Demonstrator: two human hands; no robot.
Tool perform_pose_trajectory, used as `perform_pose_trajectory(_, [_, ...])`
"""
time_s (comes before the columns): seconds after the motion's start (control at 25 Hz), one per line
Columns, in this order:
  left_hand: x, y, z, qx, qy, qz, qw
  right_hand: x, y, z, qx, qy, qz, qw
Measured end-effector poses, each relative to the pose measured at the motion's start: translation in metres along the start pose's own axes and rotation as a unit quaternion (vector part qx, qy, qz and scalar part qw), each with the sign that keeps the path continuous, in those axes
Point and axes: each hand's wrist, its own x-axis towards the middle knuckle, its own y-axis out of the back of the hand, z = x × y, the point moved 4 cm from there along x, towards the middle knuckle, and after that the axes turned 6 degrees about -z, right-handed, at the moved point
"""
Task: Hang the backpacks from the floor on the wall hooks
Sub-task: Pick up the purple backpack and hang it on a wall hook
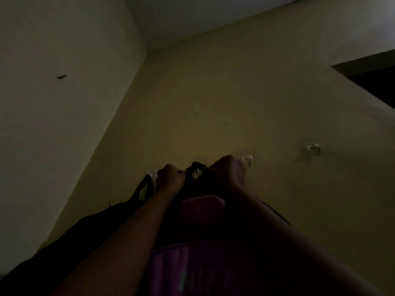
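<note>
The room is dim. A pink backpack [198,248] hangs between my forearms against the yellow wall. Its black top loop [195,166] lies over a clear wall hook [198,171]. My left hand [170,178] pinches the loop's left side. My right hand [227,170] grips the loop's right side. To the left a black backpack [70,242] hangs by its strap [142,190] from another clear hook [151,174].
Two more clear hooks are on the wall to the right, one [248,159] just beside my right hand and one [313,148] farther out, both bare. A wall corner [119,112] lies to the left. A dark opening [376,82] is at the upper right.
</note>
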Motion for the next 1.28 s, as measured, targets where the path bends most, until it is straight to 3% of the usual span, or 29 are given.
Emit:
perform_pose_trajectory(0.24, [-0.03, 0.005, 0.003, 0.01, 0.002, -0.032, 0.999, -0.019, -0.002, 0.003, 0.014, -0.015, -0.023, 1.0])
perform_pose_trajectory(0.44, [-0.062, 0.025, 0.024, 0.038, 0.004, -0.065, 0.997, -0.037, 0.008, 0.007, 0.012, -0.022, -0.154, 0.988])
perform_pose_trajectory(0.52, [-0.078, 0.035, 0.035, 0.041, 0.016, -0.073, 0.996, -0.047, 0.022, 0.008, 0.022, -0.002, -0.171, 0.985])
perform_pose_trajectory(0.76, [-0.159, 0.048, 0.068, -0.071, 0.088, -0.107, 0.988, -0.118, 0.09, 0.012, 0.154, -0.028, -0.199, 0.967])
perform_pose_trajectory(0.96, [-0.264, 0.064, 0.106, -0.141, 0.125, -0.044, 0.981, -0.194, 0.15, 0.021, 0.255, -0.046, -0.18, 0.949])
perform_pose_trajectory(1.08, [-0.337, 0.065, 0.121, -0.184, 0.174, -0.071, 0.965, -0.254, 0.187, 0.026, 0.307, -0.097, -0.225, 0.92])
perform_pose_trajectory(1.24, [-0.436, 0.073, 0.136, -0.271, 0.266, -0.114, 0.918, -0.339, 0.237, 0.028, 0.319, -0.213, -0.273, 0.882])
perform_pose_trajectory(1.28, [-0.463, 0.078, 0.145, -0.284, 0.282, -0.124, 0.908, -0.365, 0.252, 0.025, 0.344, -0.251, -0.284, 0.859])
